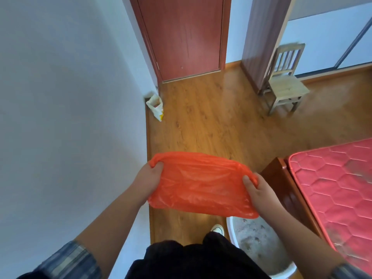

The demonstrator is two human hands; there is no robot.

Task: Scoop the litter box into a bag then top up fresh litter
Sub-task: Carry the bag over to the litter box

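Left hand (150, 178) and right hand (259, 190) each have a tight grip on a bunched end of the bag (201, 184), stretching it, I'd guess to open it. The litter box (229, 228) sits right below by the feet, and the sack (156, 106) is over by the wall.

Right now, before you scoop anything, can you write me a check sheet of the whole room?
Surface: glossy brown wood-plank floor.
Job's things: thin orange plastic bag, held stretched out above the floor; white plastic litter box holding grey litter, at the person's feet beside the bed; open white-and-yellow sack against the left wall, possibly fresh litter; no scoop seen.
Clutter: nothing seen.
Grippers: left hand and right hand each grip one end of the bag.
Cables: nothing seen.
Surroundings: red-brown wooden door, small pale wooden chair, pink quilted mattress.
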